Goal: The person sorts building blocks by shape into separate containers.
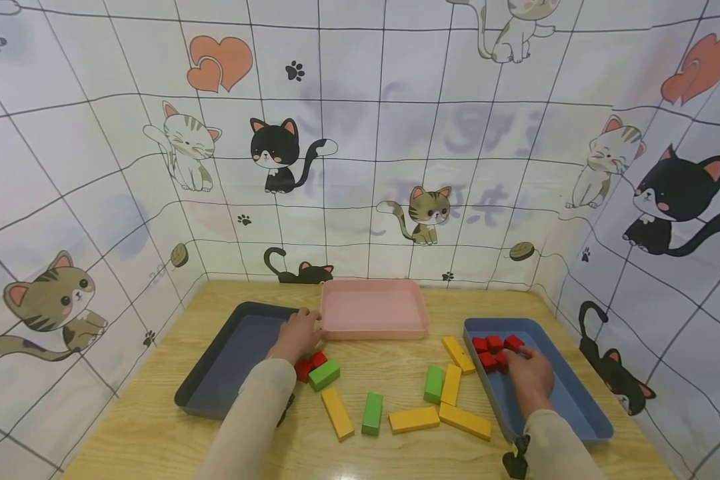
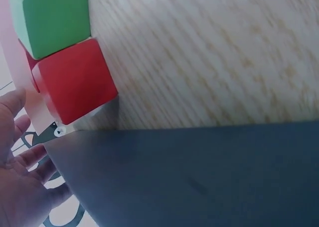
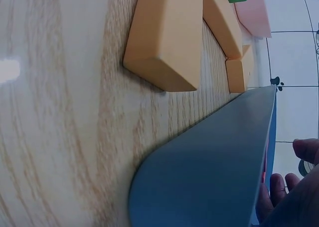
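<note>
My left hand point(image 1: 300, 333) is over the right rim of the dark tray point(image 1: 216, 373), its fingers apart with nothing between them in the left wrist view. Just below it on the table lie two red blocks point(image 1: 303, 370), touching a green block point(image 1: 325, 375). Over the blue tray point(image 1: 576, 407) is my right hand point(image 1: 531, 377), fingertips at a group of several red blocks point(image 1: 488, 362) inside. In the right wrist view its thumb and fingers point(image 3: 277, 189) stand apart, and the tray wall partly hides them.
A pink tray point(image 1: 374, 310) stands at the back middle. Between the side trays lie several yellow blocks point(image 1: 414, 419) and two more green blocks, one near the middle point(image 1: 372, 413) and one further right point(image 1: 434, 384). A cat-print cloth point(image 1: 348, 133) hangs around the table.
</note>
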### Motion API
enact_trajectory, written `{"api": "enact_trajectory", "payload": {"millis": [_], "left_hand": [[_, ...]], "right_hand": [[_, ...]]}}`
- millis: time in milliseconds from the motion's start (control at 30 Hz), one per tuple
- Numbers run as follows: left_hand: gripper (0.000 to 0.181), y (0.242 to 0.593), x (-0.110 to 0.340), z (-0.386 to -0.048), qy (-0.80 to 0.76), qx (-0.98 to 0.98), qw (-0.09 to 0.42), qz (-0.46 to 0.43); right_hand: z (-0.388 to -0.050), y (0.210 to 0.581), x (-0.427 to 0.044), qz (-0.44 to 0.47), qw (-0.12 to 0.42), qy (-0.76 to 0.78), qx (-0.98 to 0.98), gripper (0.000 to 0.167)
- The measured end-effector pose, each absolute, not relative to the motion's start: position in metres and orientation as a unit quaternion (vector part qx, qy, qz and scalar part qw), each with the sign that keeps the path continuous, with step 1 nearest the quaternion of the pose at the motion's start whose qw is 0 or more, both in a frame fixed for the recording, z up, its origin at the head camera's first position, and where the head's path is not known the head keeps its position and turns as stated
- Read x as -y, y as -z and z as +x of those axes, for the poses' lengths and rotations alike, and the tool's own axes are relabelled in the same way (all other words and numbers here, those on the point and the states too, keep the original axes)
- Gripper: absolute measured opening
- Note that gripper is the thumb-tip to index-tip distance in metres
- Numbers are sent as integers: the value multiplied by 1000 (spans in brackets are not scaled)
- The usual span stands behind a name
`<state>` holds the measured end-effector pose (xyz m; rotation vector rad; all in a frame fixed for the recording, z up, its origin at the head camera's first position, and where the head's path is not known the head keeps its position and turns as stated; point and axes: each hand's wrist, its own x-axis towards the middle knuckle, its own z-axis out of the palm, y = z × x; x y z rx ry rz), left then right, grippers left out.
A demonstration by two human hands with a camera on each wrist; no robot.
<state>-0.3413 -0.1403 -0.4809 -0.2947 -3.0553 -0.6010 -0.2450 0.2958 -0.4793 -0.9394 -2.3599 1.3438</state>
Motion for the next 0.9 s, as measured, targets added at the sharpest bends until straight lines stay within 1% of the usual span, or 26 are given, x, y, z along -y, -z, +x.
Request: {"api": "enact_trajectory", "payload": {"millis": [300,533,900], "left_hand": [[44,476,139,-340,179,979,-4,-97],[45,472,142,-338,164,981,-15,-104],[51,470,153,-335,170,978,-8,-121]], "right_hand": [[-247,476,-293,-329,135,-469,809,53],[-247,470,-287,-316,134,-475,811,54],[-246,466,-272,-252,150,-468,834,55]]}}
